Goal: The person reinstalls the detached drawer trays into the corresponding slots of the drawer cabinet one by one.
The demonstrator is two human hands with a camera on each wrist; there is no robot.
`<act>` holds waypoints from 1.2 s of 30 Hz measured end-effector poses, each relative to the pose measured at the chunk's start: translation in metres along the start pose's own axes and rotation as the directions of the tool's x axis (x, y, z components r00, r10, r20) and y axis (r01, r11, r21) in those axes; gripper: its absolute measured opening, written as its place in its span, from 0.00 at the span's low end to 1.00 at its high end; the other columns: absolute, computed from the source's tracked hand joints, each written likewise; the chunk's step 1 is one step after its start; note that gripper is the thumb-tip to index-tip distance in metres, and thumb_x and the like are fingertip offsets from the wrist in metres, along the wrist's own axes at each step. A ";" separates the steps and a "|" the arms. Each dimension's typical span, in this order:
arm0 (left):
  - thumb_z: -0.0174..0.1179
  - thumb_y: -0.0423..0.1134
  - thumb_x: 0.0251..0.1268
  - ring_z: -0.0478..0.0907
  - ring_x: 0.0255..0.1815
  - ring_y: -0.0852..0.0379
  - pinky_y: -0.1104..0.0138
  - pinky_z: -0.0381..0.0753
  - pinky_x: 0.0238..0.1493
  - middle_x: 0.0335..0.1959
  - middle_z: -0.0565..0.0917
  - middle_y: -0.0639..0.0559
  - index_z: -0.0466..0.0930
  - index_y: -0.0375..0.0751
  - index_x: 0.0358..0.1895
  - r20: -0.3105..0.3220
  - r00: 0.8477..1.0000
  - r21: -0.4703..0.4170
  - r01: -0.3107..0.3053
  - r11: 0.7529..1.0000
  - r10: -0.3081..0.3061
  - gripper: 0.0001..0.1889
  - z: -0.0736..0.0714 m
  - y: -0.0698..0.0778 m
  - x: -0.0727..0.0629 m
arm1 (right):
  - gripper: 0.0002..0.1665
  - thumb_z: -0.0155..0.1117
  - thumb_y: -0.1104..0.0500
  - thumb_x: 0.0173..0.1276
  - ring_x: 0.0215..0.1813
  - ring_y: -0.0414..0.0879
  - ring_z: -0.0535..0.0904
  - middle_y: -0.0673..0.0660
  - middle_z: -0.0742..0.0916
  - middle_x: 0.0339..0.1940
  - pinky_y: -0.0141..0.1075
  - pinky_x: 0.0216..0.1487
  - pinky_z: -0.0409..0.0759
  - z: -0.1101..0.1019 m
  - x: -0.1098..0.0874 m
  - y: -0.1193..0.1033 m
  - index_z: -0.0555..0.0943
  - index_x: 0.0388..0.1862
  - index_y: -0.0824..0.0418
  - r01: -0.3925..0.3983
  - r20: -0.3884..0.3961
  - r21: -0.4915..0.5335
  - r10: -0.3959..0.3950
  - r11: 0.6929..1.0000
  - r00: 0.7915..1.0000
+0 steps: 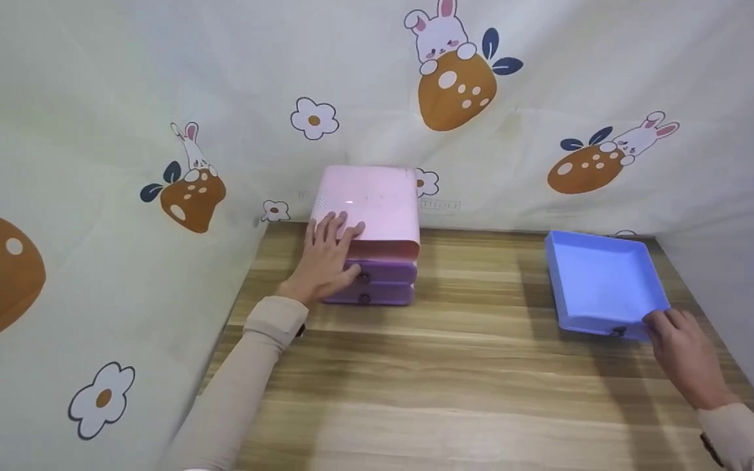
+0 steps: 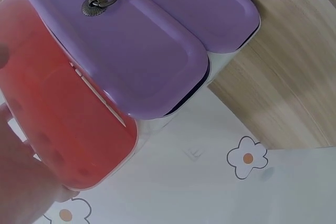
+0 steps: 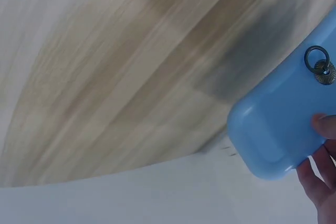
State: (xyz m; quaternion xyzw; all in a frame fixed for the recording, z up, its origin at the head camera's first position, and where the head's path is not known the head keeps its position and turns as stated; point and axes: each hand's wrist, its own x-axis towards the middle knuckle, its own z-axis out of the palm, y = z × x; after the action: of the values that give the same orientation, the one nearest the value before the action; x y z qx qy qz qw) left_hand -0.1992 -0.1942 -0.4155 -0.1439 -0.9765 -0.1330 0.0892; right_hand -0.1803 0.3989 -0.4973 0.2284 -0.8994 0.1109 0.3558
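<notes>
A small pink drawer cabinet (image 1: 377,196) stands at the back left of the table, its top slot without a drawer. Two purple drawers (image 2: 126,40) with ring pulls fill the slots below. My left hand (image 1: 324,261) rests on the cabinet's top left side, fingers spread and fairly straight. Through the slot, the inside looks red in the left wrist view. At the right, my right hand (image 1: 684,353) grips the front right corner of a blue drawer (image 1: 606,275), thumb on its front face. A dark metal ring pull (image 3: 320,64) sits on that face.
The wood-grain table (image 1: 455,366) lies between the cabinet and the blue drawer. Pale cloth (image 1: 246,78) printed with rabbits, brown fruit shapes and flowers rises close behind and on both sides.
</notes>
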 end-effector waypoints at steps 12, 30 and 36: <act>0.42 0.42 0.67 0.46 0.82 0.35 0.39 0.32 0.82 0.79 0.55 0.33 0.64 0.43 0.73 -0.011 1.000 -0.199 0.019 0.980 -0.022 0.29 -0.009 -0.002 0.000 | 0.29 0.40 0.45 0.80 0.31 0.42 0.75 0.52 0.83 0.30 0.30 0.30 0.75 -0.041 0.021 -0.114 0.81 0.32 0.60 0.233 -0.031 0.123 -0.231 0.965 0.972; 0.39 0.43 0.72 0.48 0.82 0.35 0.40 0.35 0.83 0.80 0.57 0.36 0.67 0.48 0.73 0.030 0.999 -0.292 0.046 0.955 -0.039 0.27 -0.018 -0.003 0.003 | 0.18 0.49 0.56 0.79 0.38 0.41 0.77 0.48 0.85 0.34 0.30 0.38 0.80 -0.035 0.055 -0.213 0.83 0.33 0.59 0.495 -0.114 0.274 -0.483 0.825 0.868; 0.41 0.45 0.72 0.47 0.83 0.36 0.42 0.36 0.83 0.80 0.56 0.36 0.65 0.48 0.74 0.063 0.997 -0.282 0.050 0.958 -0.033 0.28 -0.023 -0.004 0.005 | 0.17 0.49 0.56 0.79 0.38 0.41 0.76 0.48 0.85 0.34 0.29 0.38 0.80 -0.021 0.070 -0.226 0.83 0.35 0.59 0.513 -0.110 0.302 -0.505 0.803 0.856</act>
State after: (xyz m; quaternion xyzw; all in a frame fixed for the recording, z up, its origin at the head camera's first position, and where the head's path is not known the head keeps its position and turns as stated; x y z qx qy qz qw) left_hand -0.2015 -0.2030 -0.3933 -0.1385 -0.9524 -0.2691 0.0366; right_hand -0.1024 0.1867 -0.4252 0.5146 -0.7704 0.1587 0.3415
